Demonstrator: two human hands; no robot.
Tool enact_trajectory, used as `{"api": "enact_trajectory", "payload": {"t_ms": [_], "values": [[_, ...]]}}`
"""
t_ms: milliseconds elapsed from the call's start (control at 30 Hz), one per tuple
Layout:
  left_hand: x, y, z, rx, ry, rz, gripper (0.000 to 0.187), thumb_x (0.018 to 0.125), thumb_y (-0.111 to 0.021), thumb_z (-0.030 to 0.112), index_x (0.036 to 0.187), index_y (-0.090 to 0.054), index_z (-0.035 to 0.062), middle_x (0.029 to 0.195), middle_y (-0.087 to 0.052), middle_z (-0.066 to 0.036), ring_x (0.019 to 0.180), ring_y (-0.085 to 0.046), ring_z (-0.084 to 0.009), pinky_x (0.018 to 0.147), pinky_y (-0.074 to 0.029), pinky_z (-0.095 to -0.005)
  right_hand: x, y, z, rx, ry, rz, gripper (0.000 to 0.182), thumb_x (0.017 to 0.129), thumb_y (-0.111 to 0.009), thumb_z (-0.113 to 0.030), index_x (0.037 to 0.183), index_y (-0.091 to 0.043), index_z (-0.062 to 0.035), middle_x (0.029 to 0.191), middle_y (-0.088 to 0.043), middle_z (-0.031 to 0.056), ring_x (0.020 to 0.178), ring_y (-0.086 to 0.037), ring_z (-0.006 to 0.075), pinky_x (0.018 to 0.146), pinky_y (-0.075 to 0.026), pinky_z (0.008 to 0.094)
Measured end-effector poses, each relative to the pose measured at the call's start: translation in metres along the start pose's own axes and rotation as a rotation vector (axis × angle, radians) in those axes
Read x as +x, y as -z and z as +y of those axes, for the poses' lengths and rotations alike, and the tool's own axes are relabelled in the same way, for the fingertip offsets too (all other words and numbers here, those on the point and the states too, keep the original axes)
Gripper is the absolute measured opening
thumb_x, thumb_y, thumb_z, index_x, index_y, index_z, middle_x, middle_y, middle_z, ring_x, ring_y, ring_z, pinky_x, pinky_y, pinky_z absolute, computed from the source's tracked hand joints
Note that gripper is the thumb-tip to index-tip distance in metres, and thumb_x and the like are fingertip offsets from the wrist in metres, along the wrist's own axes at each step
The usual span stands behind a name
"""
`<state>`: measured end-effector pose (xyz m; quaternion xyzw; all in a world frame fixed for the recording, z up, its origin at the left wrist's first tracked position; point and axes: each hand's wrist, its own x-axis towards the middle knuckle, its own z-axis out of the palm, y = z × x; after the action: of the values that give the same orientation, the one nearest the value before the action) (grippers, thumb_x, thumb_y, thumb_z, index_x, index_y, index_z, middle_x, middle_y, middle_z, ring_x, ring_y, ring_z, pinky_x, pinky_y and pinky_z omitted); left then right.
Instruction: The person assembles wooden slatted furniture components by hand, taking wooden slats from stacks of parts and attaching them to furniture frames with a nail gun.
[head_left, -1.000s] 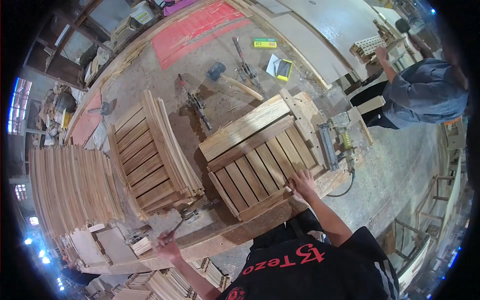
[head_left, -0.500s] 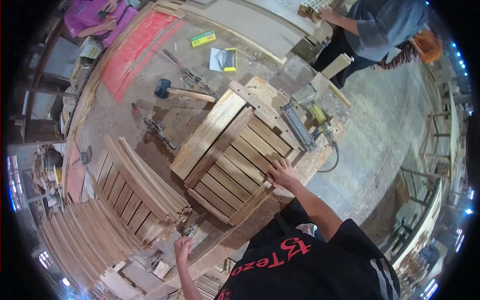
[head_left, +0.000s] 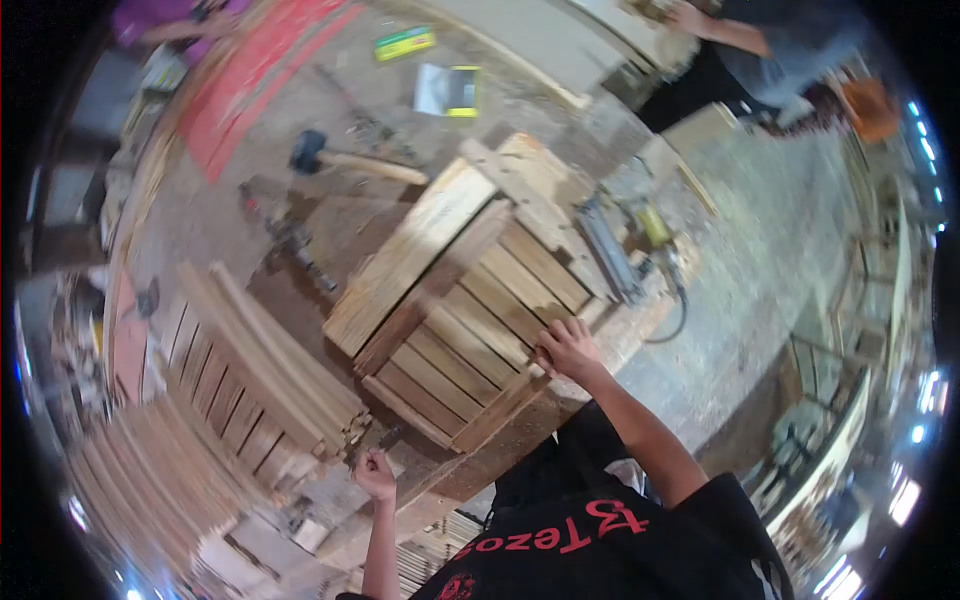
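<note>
1. Slatted wooden panel (head_left: 470, 310) lies flat on the workbench (head_left: 500, 440), and the right hand (head_left: 566, 350) is spread on its near corner, fingers pressing the slat ends – flat contact, not a wrap-around grip
2. That panel looks stiff and fairly heavy, solid boards fixed to cross battens; rough sawn wood, so not slippery, though splinters seem likely. My read: best taken by the outer frame edges, one hand each side, not by a single slat
3. Left hand (head_left: 375, 474) is clenched in a fist low on the near left, gripping something small and dark that pokes up toward the stack; too blurred to name it
4. Just beyond that fist sits a stack of similar slatted panels (head_left: 265, 370), edges fanned out, with more timber piled further left
5. Past the right hand's fingertips, at the panel's far side, a nail gun (head_left: 625, 250) rests with its hose (head_left: 675, 315) curling off the bench edge
6. Further out on the dusty bench top: a mallet (head_left: 345, 160), a clamp-like tool (head_left: 290, 240), a yellow box (head_left: 460, 92) and a green box (head_left: 404, 43)
7. Room is a busy workshop with a grey concrete floor to the right; another person in a dark shirt (head_left: 760, 50) works at the far right, one more in purple (head_left: 160, 18) at the far left
</note>
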<state>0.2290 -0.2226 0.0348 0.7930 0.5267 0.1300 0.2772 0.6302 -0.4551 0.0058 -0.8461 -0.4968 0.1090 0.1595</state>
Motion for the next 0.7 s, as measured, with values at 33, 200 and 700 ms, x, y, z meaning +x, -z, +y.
{"api": "enact_trajectory", "payload": {"t_ms": [33,200,700], "values": [[-0.001,-0.001,0.008,0.035,-0.050,0.105,0.025,0.083,-0.058,0.004,0.060,-0.048,0.0022,0.050,-0.043,-0.009,0.046,-0.039,-0.0130,0.044,-0.033,-0.0317,0.001,-0.002,0.001,0.019,0.029,0.013,0.021,0.074,-0.064,-0.029,0.087,-0.058,-0.0145,0.090,-0.050,0.0086,0.089,-0.049,0.0304,0.081,-0.042,0.0427],[0.000,0.000,0.018,-0.035,-0.011,0.183,0.021,0.080,-0.060,0.003,0.063,-0.047,0.0045,0.051,-0.042,-0.012,0.046,-0.041,-0.0209,0.046,-0.037,-0.0336,0.000,-0.021,0.007,-0.104,0.034,-0.049,0.023,0.073,-0.066,-0.030,0.090,-0.060,-0.0147,0.097,-0.051,0.0106,0.098,-0.049,0.0328,0.084,-0.041,0.0475],[-0.027,0.144,-0.065,-0.947,0.423,0.239,0.037,0.093,-0.053,0.017,0.058,-0.046,0.0071,0.048,-0.042,0.001,0.040,-0.039,-0.0084,0.050,-0.044,-0.0284,0.031,-0.033,-0.235,0.017,0.989,-0.439,0.049,0.081,-0.060,-0.026,0.120,-0.053,0.0030,0.123,-0.054,0.0199,0.126,-0.039,0.0334,0.099,-0.031,0.0522]]}}
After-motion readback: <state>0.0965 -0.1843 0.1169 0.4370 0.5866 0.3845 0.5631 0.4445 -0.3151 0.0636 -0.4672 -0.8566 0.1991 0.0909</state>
